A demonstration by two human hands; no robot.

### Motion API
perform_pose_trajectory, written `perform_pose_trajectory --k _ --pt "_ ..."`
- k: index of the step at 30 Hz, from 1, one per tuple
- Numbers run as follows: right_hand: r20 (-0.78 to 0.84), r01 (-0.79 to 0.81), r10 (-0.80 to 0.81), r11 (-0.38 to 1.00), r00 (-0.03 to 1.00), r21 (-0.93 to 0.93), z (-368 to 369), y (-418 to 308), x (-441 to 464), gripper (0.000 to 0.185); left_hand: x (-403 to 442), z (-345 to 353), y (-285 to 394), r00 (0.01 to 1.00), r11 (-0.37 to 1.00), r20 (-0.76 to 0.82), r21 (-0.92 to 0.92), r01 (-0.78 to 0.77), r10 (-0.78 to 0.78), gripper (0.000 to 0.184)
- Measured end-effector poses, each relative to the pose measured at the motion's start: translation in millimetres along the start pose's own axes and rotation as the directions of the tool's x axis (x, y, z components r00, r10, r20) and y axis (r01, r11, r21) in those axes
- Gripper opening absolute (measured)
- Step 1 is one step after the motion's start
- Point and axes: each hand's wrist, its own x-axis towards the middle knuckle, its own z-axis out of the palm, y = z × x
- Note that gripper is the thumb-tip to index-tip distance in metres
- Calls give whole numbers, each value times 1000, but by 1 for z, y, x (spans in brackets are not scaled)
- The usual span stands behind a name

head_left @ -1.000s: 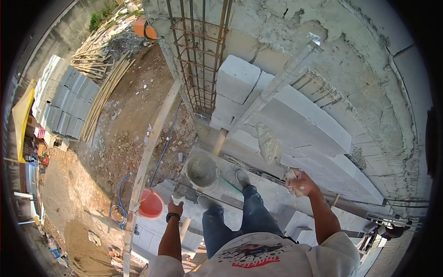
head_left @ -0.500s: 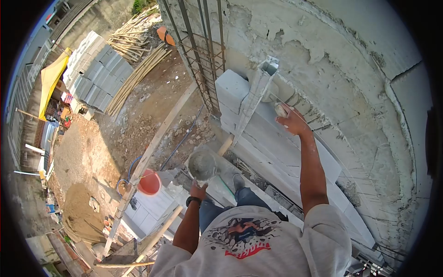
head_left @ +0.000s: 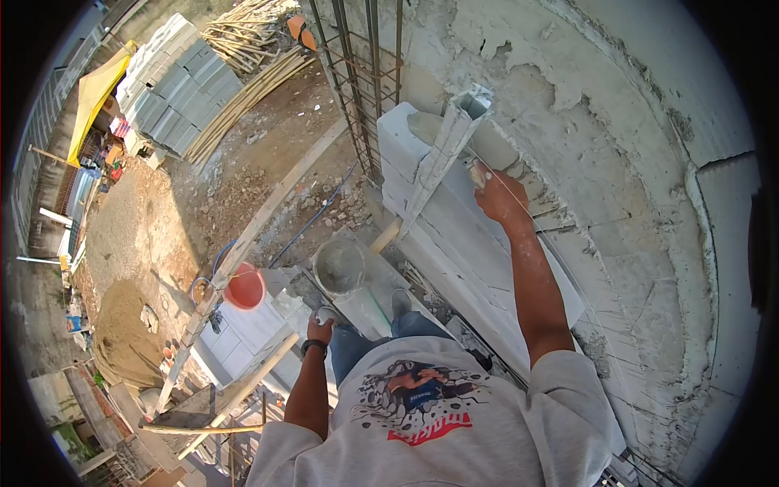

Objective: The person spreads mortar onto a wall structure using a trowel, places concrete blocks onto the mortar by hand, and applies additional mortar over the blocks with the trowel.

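My right hand [head_left: 501,195] is closed round the handle of a trowel [head_left: 476,174], beside an upright metal profile [head_left: 451,140] and over the top of the white block wall [head_left: 466,235]. The profile hides most of the trowel's blade. A thin string runs past the hand. Low on the left, my left hand [head_left: 320,327] is closed round a small pale object, too small to name. Just above that hand stands a bucket of grey mortar [head_left: 340,267], with a red bucket [head_left: 244,287] to its left.
Rebar columns [head_left: 365,89] rise behind the wall's far end. A rough concrete wall [head_left: 600,162] curves along the right. A wooden beam [head_left: 256,223] crosses at left. Below lie stacked blocks [head_left: 178,89], poles [head_left: 247,101] and a sand pile [head_left: 126,337].
My right hand has swung from low right up over the block wall with the trowel, then slightly lower. My left hand moved toward the mortar bucket, then a little away. The view has shifted.
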Motion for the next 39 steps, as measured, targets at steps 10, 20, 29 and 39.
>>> perform_pose_trajectory --k 10,20,29,39 --pt "-66 -90 87 995 994 -42 17 39 -73 54 -3 35 105 985 976 135 170 -133 111 89" --pt "-62 54 -59 995 996 -78 1 -19 31 51 -21 28 149 967 956 71 149 -251 243 84" --pt "-87 164 -141 901 986 402 19 35 37 50 -53 8 23 998 995 -6 77 71 -70 87" --pt "405 -289 -137 502 904 815 10 50 55 33 -50 6 11 993 995 -72 44 92 -89 87"
